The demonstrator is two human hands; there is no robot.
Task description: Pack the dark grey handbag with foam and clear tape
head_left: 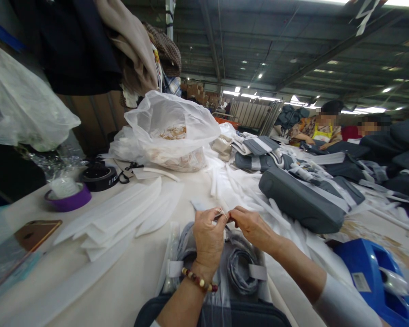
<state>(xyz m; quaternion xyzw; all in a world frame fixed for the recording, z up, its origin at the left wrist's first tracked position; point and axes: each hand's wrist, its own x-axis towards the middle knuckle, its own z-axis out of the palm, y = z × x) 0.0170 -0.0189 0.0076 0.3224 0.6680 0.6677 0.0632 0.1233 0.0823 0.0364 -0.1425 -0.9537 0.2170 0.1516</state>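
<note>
My left hand [209, 238], with a beaded bracelet [199, 279] at its wrist, pinches thin white string [222, 212] between thumb and fingers. Meeting it from the right, my right hand [254, 227] has its fingers closed on the same string; its fingertips partly hide what they grip. Below both hands lies a dark padded item [248, 313] with coiled grey straps [242, 271] under clear plastic, a white band [258, 272] around the right coil. My left forearm covers part of this item.
White foam sheets [122, 213] lie to the left, near a purple tape roll [68, 200], a black round object [99, 177] and a phone [23, 250]. A plastic bag [177, 136] stands behind. Grey padded pieces [300, 197], a blue container [375, 277] and co-workers [322, 129] are at right.
</note>
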